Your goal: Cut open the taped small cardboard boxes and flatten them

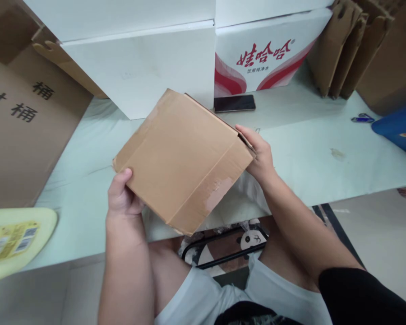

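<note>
A brown cardboard box [182, 153] is held tilted between my hands, above the front part of the table. Its broad plain face is toward me, and a paler scuffed patch shows near the lower right edge. My left hand [123, 194] grips the lower left side, thumb on the face and fingers hidden behind. At the right corner, my right hand [259, 151] is closed around the edge, next to a narrow dark gap between the cardboard layers. What is inside the box cannot be seen.
White cartons [138, 72] stand behind, one with red lettering. A phone [234, 103] lies before them. Folded cardboard [338, 54], a small blue tool [362, 118] and a blue container [399, 128] are at right. A large carton [23, 135] and a pale yellow object [16, 241] are at left.
</note>
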The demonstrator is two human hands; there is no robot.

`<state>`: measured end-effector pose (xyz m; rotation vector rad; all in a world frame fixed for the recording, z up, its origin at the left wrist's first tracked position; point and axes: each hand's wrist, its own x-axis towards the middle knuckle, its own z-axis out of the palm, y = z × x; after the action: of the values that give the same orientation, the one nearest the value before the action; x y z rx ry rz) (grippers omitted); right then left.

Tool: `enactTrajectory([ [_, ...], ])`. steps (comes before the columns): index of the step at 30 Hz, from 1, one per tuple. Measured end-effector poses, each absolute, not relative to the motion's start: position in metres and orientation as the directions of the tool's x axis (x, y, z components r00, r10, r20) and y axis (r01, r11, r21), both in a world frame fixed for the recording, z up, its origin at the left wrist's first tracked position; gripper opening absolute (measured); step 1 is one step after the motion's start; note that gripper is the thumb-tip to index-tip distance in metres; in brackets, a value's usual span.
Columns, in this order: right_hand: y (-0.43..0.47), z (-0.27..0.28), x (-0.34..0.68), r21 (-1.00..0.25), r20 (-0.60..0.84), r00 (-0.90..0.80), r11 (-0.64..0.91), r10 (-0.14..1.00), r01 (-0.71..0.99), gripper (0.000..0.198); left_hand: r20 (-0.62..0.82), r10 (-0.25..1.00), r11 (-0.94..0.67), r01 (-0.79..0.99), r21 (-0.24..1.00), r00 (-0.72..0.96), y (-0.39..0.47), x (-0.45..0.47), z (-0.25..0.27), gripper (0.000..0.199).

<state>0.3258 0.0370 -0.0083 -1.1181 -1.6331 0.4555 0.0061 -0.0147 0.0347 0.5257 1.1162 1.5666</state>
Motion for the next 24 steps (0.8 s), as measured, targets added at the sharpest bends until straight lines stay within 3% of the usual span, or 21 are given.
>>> enactTrajectory([
  [6,0.036,-0.010,0.327,-0.665,0.553,-0.127,0.528,0.824,0.529,0.042,-0.102,0.883,-0.153,-0.486,0.860,-0.458,-0.011,0.012,0.040,0.043],
  [8,0.035,-0.008,0.326,-0.668,0.555,-0.143,0.541,0.820,0.511,0.041,-0.136,0.876,-0.132,-0.500,0.856,-0.464,-0.008,0.013,0.039,0.043],
  [12,0.035,-0.007,0.325,-0.684,0.532,-0.115,0.506,0.839,0.525,0.039,-0.344,0.861,0.046,-0.618,0.785,-0.374,-0.004,0.012,0.038,0.053],
  [15,0.038,-0.012,0.326,-0.743,0.490,-0.015,0.427,0.871,0.516,0.043,-0.326,0.873,0.020,-0.640,0.768,-0.364,-0.005,0.009,0.037,0.059],
  [19,0.043,-0.020,0.327,-0.806,0.436,0.086,0.346,0.896,0.480,0.051,-0.141,0.949,0.002,-0.437,0.899,-0.284,-0.008,0.002,0.026,0.066],
  [24,0.041,-0.026,0.322,-0.787,0.498,0.008,0.449,0.867,0.423,0.062,0.026,0.998,-0.031,-0.096,0.995,-0.050,-0.007,0.016,0.002,0.103],
])
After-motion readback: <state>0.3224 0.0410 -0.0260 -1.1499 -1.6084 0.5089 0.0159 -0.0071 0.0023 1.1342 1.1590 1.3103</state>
